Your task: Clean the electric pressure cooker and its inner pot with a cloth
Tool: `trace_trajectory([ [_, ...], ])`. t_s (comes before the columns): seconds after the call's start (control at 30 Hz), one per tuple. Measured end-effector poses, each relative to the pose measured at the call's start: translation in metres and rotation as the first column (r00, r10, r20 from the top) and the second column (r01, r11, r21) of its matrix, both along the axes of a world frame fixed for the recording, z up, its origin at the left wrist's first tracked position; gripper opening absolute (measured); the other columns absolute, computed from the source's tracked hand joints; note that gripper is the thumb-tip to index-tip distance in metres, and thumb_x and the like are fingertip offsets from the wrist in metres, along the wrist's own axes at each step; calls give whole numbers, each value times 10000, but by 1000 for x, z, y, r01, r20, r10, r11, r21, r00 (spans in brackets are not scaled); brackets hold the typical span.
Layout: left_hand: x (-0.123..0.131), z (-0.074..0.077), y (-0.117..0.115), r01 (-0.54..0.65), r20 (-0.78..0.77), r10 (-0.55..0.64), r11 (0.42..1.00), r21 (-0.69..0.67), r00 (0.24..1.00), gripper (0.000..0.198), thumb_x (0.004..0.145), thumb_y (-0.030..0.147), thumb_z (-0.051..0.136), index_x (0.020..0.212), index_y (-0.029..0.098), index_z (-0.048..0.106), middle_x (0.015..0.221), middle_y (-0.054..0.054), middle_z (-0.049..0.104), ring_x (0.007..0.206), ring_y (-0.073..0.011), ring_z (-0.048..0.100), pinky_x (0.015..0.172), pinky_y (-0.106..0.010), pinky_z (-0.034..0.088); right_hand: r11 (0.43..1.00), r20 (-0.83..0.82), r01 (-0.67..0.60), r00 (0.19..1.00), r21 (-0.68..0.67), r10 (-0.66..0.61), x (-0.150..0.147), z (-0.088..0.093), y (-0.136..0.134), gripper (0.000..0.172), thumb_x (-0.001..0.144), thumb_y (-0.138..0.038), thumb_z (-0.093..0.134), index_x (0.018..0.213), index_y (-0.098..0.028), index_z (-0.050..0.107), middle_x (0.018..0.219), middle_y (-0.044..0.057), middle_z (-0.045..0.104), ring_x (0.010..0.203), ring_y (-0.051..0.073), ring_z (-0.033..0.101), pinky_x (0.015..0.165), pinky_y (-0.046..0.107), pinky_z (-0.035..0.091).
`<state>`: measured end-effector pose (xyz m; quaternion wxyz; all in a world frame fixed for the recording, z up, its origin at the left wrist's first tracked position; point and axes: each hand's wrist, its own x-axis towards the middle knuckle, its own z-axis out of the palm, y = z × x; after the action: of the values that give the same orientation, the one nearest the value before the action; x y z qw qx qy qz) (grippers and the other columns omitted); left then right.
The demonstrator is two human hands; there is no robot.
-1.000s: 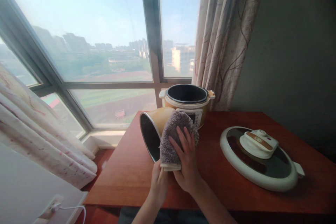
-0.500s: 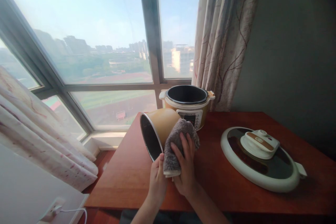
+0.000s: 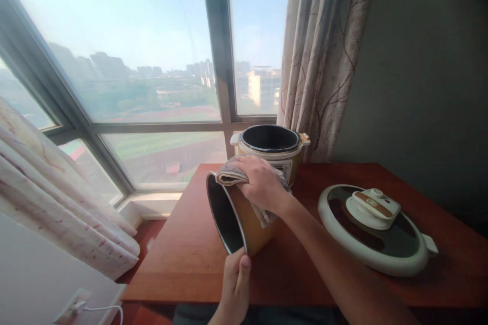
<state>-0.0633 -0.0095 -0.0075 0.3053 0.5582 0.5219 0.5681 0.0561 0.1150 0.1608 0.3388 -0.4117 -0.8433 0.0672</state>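
Left grip [image 3: 236, 282]: tilted pot [image 3: 254, 233] | right grip [image 3: 265, 184]: cloth [image 3: 232, 176] | reddish table [image 3: 171, 259] | bright window [image 3: 133, 20]

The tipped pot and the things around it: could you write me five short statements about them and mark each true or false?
1. The right hand holds a cloth against the outside of the pot. True.
2. Nothing steadies the pot. False: the left hand grips its rim.
3. The lid lies on the table. True.
4. The pot stands upright. False: it is tipped over, with its dark mouth facing the left of the picture.
5. The cooker behind the pot has its top open. True.
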Motion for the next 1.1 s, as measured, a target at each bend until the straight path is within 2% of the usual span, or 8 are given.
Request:
trace_trajectory([
  [0.07,2,4,6,-26,36,27,999,-29,999,640,860,735,455,666,165,670,663,-69,626,647,-194,515,676,-293,474,997,-26,56,998,50,-55,-2,-10,-6,437,861,-259,577,1294,-252,635,1430,48,565,1336,282,446,1157,473,265],
  [0.17,6,19,15,27,138,-17,997,-74,990,635,847,737,482,624,163,637,617,-52,601,607,-179,501,632,-281,468,989,-85,96,993,109,-87,0,-30,-21,474,879,-277,566,1352,-263,586,1492,36,505,1394,287,380,1195,510,178],
  [0.33,10,37,25,118,329,-84,989,-86,941,620,847,707,520,822,129,744,816,-108,731,816,-255,638,785,-328,529,974,-152,93,986,206,-62,3,-65,-48,594,863,-259,549,1452,-265,468,1605,31,326,1487,299,221,1212,558,104],
  [0.53,6,43,34,22,500,70,984,-175,863,584,673,681,733,874,134,781,920,-108,773,937,-292,692,888,-359,554,960,-166,67,986,272,-22,6,-119,-72,640,896,-256,468,1524,-253,343,1657,57,164,1511,357,115,1174,650,140],
  [0.67,7,73,42,158,679,81,946,-282,729,617,759,666,678,1064,135,751,959,-113,777,966,-289,719,900,-403,572,966,-150,39,989,254,-1,12,-150,-81,617,929,-300,427,1534,-250,319,1664,77,102,1508,384,90,1135,681,212],
  [0.8,11,97,46,252,753,73,918,-308,654,547,809,584,683,1159,166,718,1000,-98,778,1012,-272,719,959,-406,551,964,-145,26,989,266,13,19,-156,-84,608,928,-306,413,1527,-238,336,1659,97,107,1501,402,105,1119,708,212],
  [0.9,9,88,46,251,726,29,928,-275,687,538,812,578,679,1154,166,720,1050,-98,769,1078,-278,694,1018,-416,511,963,-186,35,982,266,16,22,-145,-81,615,914,-305,444,1519,-249,348,1652,90,136,1494,397,132,1127,698,210],
  [1.1,-13,29,39,138,352,-76,978,-154,933,548,756,650,681,1022,179,771,1079,-113,758,1149,-319,640,1052,-399,469,971,-273,23,961,236,43,20,-119,-69,591,910,-262,455,1496,-252,379,1627,76,237,1489,350,176,1156,638,217],
])
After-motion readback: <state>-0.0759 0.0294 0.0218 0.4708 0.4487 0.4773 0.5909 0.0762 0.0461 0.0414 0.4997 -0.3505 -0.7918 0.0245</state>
